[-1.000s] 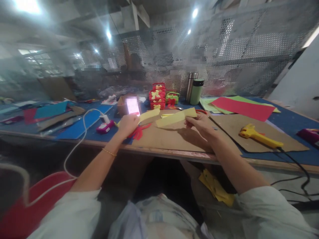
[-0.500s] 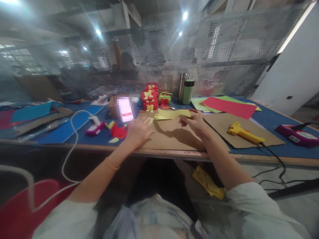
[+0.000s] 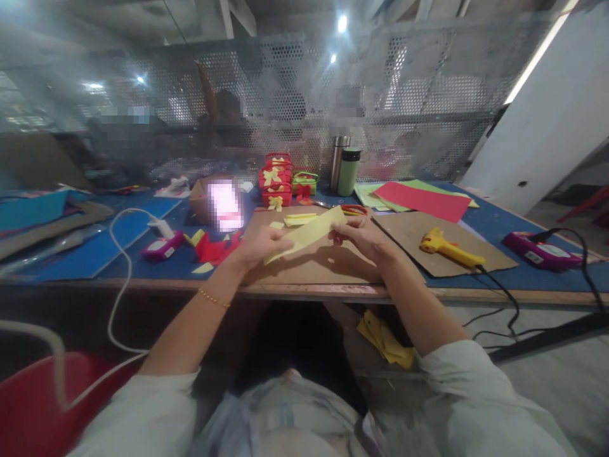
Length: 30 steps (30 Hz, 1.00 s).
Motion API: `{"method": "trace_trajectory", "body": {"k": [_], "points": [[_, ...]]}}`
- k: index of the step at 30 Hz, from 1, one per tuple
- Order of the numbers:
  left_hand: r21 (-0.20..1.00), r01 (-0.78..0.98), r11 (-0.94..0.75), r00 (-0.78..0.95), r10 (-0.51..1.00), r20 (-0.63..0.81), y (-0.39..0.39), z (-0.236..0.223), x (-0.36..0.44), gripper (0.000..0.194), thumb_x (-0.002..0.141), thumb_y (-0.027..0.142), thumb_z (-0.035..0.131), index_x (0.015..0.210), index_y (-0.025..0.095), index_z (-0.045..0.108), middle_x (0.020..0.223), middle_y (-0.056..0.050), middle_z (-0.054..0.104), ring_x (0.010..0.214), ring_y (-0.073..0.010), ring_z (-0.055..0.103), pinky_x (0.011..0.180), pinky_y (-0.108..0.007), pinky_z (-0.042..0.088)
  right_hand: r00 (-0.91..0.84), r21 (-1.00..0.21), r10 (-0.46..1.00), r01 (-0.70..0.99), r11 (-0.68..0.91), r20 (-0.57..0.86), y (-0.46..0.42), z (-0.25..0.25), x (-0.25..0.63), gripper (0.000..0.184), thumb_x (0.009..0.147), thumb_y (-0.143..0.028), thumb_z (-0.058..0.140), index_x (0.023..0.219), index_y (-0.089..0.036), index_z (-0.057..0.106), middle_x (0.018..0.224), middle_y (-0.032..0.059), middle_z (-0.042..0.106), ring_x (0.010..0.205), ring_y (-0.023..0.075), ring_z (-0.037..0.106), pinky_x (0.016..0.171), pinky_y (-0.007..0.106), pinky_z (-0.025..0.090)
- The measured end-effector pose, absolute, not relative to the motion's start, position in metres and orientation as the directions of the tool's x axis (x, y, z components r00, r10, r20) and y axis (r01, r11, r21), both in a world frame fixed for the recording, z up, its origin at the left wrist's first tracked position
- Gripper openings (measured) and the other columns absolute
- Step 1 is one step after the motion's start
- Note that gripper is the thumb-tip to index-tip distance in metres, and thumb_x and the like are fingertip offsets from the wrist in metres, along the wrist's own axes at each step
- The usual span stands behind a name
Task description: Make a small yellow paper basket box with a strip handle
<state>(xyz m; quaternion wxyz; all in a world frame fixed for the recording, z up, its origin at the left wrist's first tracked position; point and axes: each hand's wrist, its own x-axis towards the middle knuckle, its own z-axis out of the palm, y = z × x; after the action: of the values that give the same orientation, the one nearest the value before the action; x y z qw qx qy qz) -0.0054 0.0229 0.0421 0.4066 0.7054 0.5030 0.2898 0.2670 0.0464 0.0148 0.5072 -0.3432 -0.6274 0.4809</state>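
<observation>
A long yellow paper strip [image 3: 304, 235] is held between both my hands above a brown cardboard sheet [image 3: 309, 266]. My left hand [image 3: 259, 245] pinches the strip's lower left end, fingers closed. My right hand [image 3: 359, 235] grips its upper right end, fingers closed too. More yellow paper pieces [image 3: 299, 219] lie on the cardboard behind the strip. Red paper scraps [image 3: 214, 247] lie just left of my left hand.
Small red and green gift boxes [image 3: 276, 184] stand at the back by two flasks [image 3: 345, 170]. A yellow glue gun [image 3: 447, 249] lies right on cardboard. A purple device [image 3: 540, 251] sits far right, another purple device [image 3: 162, 247] with a white cable left. Red and green sheets [image 3: 421, 200] lie behind.
My left hand left the red scraps, swung right and took the strip's left end. The strip came down closer to me, now held in both hands. The camera turned somewhat right.
</observation>
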Motion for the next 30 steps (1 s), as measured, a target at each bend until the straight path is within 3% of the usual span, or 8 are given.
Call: {"method": "trace_trajectory", "body": {"k": [4, 9, 13, 15, 17, 20, 24, 30], "points": [[0.855, 0.501, -0.133, 0.315, 0.949, -0.037, 0.017, 0.047, -0.005, 0.029, 0.074, 0.038, 0.077, 0.058, 0.015, 0.069, 0.052, -0.003, 0.064, 0.047, -0.0099, 0.052, 0.046, -0.021, 0.036, -0.257, -0.957, 0.922, -0.076, 0.279, 0.289, 0.046, 0.015, 0.267, 0.055, 0.058, -0.07, 0.09, 0.068, -0.018, 0.074, 0.067, 0.0036, 0.07, 0.056, 0.0132, 0.058, 0.054, 0.028, 0.05], [0.871, 0.489, -0.041, 0.283, 0.952, -0.115, 0.017, 0.045, -0.001, 0.029, 0.08, 0.032, 0.072, 0.057, 0.018, 0.062, 0.048, -0.001, 0.059, 0.044, -0.0113, 0.052, 0.046, -0.023, 0.039, -0.25, -0.954, 0.925, 0.018, 0.298, 0.285, 0.049, 0.009, 0.268, 0.053, 0.061, -0.067, 0.089, 0.06, -0.019, 0.068, 0.056, 0.0007, 0.062, 0.05, 0.0113, 0.052, 0.049, 0.026, 0.043], [0.799, 0.555, -0.23, 0.267, 0.959, 0.091, 0.023, 0.04, -0.004, 0.031, 0.086, 0.036, 0.07, 0.061, 0.018, 0.064, 0.056, -0.001, 0.061, 0.056, -0.0143, 0.056, 0.055, -0.027, 0.043, -0.233, -0.925, 0.92, 0.142, 0.353, 0.315, 0.053, 0.007, 0.27, 0.054, 0.069, -0.069, 0.083, 0.058, -0.02, 0.062, 0.054, 0.0002, 0.059, 0.051, 0.0116, 0.05, 0.05, 0.026, 0.038], [0.65, 0.64, -0.411, 0.253, 0.911, 0.327, 0.025, 0.038, -0.006, 0.023, 0.088, 0.033, 0.069, 0.071, 0.018, 0.073, 0.07, -0.003, 0.068, 0.07, -0.017, 0.061, 0.066, -0.03, 0.046, -0.218, -0.88, 0.902, 0.226, 0.418, 0.373, 0.055, 0.006, 0.271, 0.054, 0.075, -0.068, 0.079, 0.058, -0.021, 0.06, 0.056, 0.0002, 0.058, 0.054, 0.0132, 0.05, 0.052, 0.027, 0.038], [0.407, 0.738, -0.538, 0.275, 0.791, 0.547, 0.025, 0.035, -0.008, 0.017, 0.09, 0.028, 0.068, 0.08, 0.019, 0.079, 0.086, -0.006, 0.072, 0.086, -0.0214, 0.062, 0.08, -0.036, 0.047, -0.204, -0.776, 0.846, 0.337, 0.533, 0.493, 0.055, 0.003, 0.273, 0.048, 0.083, -0.062, 0.075, 0.06, -0.021, 0.062, 0.061, 0.0014, 0.059, 0.061, 0.0161, 0.053, 0.058, 0.03, 0.041], [0.038, 0.82, -0.571, 0.391, 0.609, 0.691, 0.019, 0.024, -0.011, 0.022, 0.097, 0.023, 0.062, 0.088, 0.022, 0.082, 0.094, -0.009, 0.071, 0.096, -0.0263, 0.059, 0.087, -0.044, 0.043, -0.232, -0.493, 0.687, 0.544, 0.679, 0.689, 0.048, -0.009, 0.279, 0.032, 0.094, -0.041, 0.067, 0.068, -0.023, 0.073, 0.071, 0.004, 0.061, 0.074, 0.0206, 0.057, 0.072, 0.035, 0.046], [-0.202, 0.733, -0.649, 0.616, 0.508, 0.602, 0.009, 0.002, -0.019, 0.03, 0.099, 0.013, 0.054, 0.101, 0.025, 0.081, 0.092, -0.008, 0.068, 0.092, -0.025, 0.058, 0.083, -0.042, 0.04, -0.436, -0.176, 0.568, 0.664, 0.727, 0.699, 0.021, -0.03, 0.294, 0.032, 0.102, -0.021, 0.051, 0.092, -0.025, 0.081, 0.085, 0.0082, 0.066, 0.082, 0.022, 0.057, 0.075, 0.035, 0.045], [-0.302, 0.625, -0.72, 0.769, 0.5, 0.397, -0.002, -0.006, -0.02, 0.025, 0.102, 0.01, 0.05, 0.103, 0.016, 0.074, 0.094, -0.009, 0.07, 0.09, -0.023, 0.061, 0.081, -0.037, 0.04, -0.604, 0.021, 0.581, 0.703, 0.711, 0.545, -0.011, -0.029, 0.301, 0.03, 0.105, -0.019, 0.048, 0.105, -0.022, 0.079, 0.101, 0.0116, 0.07, 0.092, 0.0239, 0.055, 0.085, 0.037, 0.042]]}}
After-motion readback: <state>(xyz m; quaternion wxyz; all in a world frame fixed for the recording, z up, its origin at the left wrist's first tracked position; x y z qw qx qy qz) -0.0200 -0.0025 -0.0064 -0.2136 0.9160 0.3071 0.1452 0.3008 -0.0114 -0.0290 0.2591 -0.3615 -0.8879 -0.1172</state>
